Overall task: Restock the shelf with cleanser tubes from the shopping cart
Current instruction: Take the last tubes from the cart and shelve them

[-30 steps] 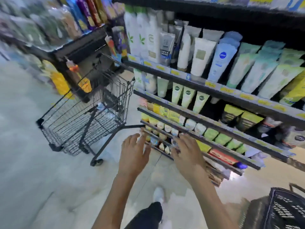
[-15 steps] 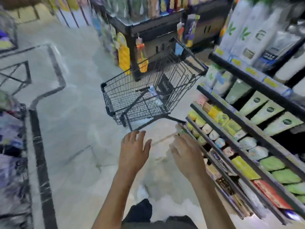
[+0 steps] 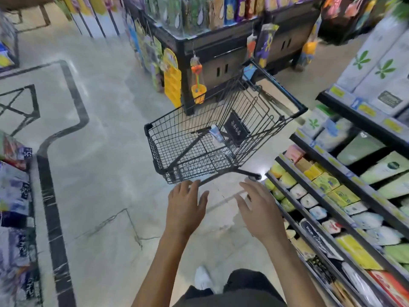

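A black wire shopping cart (image 3: 168,149) stands on the floor ahead of me. One pale blue cleanser tube (image 3: 216,133) lies inside it near the back. My left hand (image 3: 186,208) hovers below the cart's lower frame, fingers spread and holding nothing. My right hand (image 3: 259,209) is beside it, also with straight fingers and nothing in it, close to the shelf (image 3: 345,222) on the right. The shelf's tiers carry rows of green, white and yellow tubes and boxes.
A black display stand (image 3: 221,47) with hanging toys and packets stands just behind the cart. Blurred goods racks (image 3: 15,196) line the left edge. Pale tiled floor with dark inlay lines (image 3: 51,196) lies between. My shoe (image 3: 202,278) shows below.
My view has swung left from the shelf toward the cart, which now sits centred ahead. Both hands have stayed empty with fingers spread and have come nearer to the cart.
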The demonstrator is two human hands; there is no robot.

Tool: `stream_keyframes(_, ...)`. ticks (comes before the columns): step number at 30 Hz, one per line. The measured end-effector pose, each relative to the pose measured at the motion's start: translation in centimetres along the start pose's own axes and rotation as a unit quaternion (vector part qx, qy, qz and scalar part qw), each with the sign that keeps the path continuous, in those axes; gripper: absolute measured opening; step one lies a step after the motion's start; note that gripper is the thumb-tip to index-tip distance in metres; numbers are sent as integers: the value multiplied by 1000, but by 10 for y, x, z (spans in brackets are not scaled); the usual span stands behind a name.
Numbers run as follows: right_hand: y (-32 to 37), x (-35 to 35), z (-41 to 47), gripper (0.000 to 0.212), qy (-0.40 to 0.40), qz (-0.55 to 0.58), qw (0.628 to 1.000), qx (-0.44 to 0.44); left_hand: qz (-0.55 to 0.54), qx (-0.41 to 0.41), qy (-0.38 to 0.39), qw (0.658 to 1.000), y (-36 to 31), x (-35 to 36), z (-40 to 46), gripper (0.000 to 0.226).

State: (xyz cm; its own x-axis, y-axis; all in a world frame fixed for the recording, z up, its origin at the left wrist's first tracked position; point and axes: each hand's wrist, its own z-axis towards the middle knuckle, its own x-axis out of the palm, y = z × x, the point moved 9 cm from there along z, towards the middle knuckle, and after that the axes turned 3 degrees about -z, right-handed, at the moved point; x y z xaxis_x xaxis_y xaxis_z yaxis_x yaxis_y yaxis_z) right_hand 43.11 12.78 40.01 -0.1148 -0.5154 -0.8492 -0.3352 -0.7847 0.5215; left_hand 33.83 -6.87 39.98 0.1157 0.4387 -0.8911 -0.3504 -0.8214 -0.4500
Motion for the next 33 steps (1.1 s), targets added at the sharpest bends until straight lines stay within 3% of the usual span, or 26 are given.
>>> stream_keyframes(8, -26, 8, 73, 75, 17, 7, 999, 37, 3, 8, 33, 999, 3, 32, 77, 40)
stream_keyframes(13, -27, 2, 150, 48, 31, 6, 999, 33, 14, -12, 59, 998, 6, 53, 146, 45)
stream_keyframes(23, -30, 13, 336, 46, 113, -11, 993, -5, -12, -105, 95, 990, 17, 91, 272, 46)
stream_keyframes(33, -72, 112, 479, 45, 208, -72, 974, 56, -75, -191, 196, 959, 75, 189, 390, 50)
